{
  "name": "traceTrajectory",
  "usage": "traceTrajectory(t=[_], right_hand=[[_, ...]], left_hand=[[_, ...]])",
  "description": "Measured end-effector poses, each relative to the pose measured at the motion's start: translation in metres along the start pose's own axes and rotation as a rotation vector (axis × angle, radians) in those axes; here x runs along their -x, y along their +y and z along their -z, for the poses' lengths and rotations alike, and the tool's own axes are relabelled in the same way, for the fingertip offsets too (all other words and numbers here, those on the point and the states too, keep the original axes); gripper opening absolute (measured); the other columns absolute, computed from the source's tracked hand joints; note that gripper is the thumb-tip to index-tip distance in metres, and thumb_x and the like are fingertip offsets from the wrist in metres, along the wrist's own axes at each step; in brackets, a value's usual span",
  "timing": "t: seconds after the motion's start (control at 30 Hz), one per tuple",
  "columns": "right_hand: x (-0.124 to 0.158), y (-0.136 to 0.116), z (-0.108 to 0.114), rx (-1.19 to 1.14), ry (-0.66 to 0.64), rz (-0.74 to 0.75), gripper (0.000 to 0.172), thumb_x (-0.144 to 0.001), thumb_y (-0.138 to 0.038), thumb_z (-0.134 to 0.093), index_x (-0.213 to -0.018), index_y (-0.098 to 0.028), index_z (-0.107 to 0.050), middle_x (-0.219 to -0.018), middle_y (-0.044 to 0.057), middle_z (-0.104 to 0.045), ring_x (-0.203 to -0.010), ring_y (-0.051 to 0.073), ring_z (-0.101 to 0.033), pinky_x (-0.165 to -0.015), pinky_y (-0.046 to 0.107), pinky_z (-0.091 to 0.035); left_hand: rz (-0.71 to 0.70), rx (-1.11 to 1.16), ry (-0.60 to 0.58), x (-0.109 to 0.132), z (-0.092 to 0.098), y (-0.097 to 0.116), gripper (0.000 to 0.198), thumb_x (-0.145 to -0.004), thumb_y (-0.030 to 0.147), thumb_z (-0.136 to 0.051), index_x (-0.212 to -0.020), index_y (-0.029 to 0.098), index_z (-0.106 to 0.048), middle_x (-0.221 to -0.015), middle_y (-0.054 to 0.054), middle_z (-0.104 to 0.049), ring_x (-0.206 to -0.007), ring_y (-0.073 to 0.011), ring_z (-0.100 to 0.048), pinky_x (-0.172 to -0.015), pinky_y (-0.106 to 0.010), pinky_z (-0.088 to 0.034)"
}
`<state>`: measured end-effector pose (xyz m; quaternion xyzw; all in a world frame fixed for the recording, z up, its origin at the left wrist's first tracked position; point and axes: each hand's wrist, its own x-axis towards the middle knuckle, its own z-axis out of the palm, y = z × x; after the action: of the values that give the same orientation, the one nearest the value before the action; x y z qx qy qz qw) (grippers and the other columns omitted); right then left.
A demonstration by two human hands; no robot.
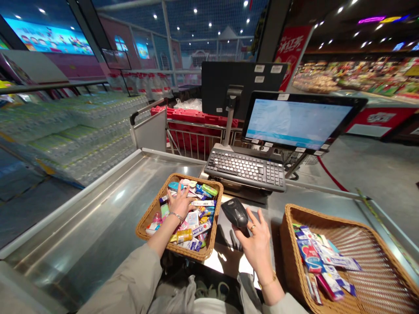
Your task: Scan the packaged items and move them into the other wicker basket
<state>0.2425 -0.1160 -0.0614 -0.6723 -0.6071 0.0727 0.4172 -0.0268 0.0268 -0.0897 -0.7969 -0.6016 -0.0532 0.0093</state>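
Beige sleeves enter from the bottom edge of the frame, leading to both hands. Left hand sits open, fingers spread and resting on mixed small packaged goods in a wicker basket at lower middle of the frame, a bracelet on its wrist. Right hand, wearing a ring, grips a black handheld barcode scanner just beside that basket. At lower right, a second wicker basket holds boxed packets. Both baskets stand on a stainless steel worktop. Beyond them sit a black keyboard and a till monitor, with shrink-wrapped bottled water at upper left.
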Motion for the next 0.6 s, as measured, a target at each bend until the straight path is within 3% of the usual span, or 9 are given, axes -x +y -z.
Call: traceTrajectory(t=[0.13, 0.3, 0.6], right_hand=[[0.001, 0.000, 0.000, 0.009, 0.003, 0.011, 0.027, -0.077, -0.040, -0.065, -0.096, -0.022, -0.075, -0.133, 0.008, -0.061, -0.142, 0.035, -0.032, -0.110, 0.060, -0.030], [0.002, 0.001, 0.004, -0.012, 0.020, -0.004, 0.026, -0.078, -0.040, -0.065, -0.095, -0.023, -0.074, -0.133, 0.008, -0.061, -0.141, 0.034, -0.032, -0.111, 0.059, -0.029], [0.002, -0.006, 0.013, -0.044, 0.042, 0.021, 0.030, -0.079, -0.035, -0.060, -0.104, -0.022, -0.073, -0.134, 0.007, -0.061, -0.143, 0.033, -0.030, -0.112, 0.059, -0.028]], left_hand=[[0.029, 0.024, -0.012, -0.003, 0.001, 0.001, 0.029, -0.073, 0.047, -0.075, -0.101, 0.039, -0.074, -0.154, -0.001, -0.040, -0.147, -0.0451, -0.008, -0.100, -0.082, 0.009], [0.011, 0.043, 0.055, 0.006, 0.008, 0.004, 0.023, -0.073, 0.042, -0.075, -0.095, 0.034, -0.074, -0.153, 0.000, -0.040, -0.147, -0.0433, -0.008, -0.102, -0.081, 0.013], [-0.029, 0.044, 0.214, 0.019, 0.047, 0.027, 0.015, -0.081, 0.036, -0.068, -0.095, 0.029, -0.069, -0.152, -0.001, -0.042, -0.149, -0.0396, -0.007, -0.103, -0.078, 0.019]])
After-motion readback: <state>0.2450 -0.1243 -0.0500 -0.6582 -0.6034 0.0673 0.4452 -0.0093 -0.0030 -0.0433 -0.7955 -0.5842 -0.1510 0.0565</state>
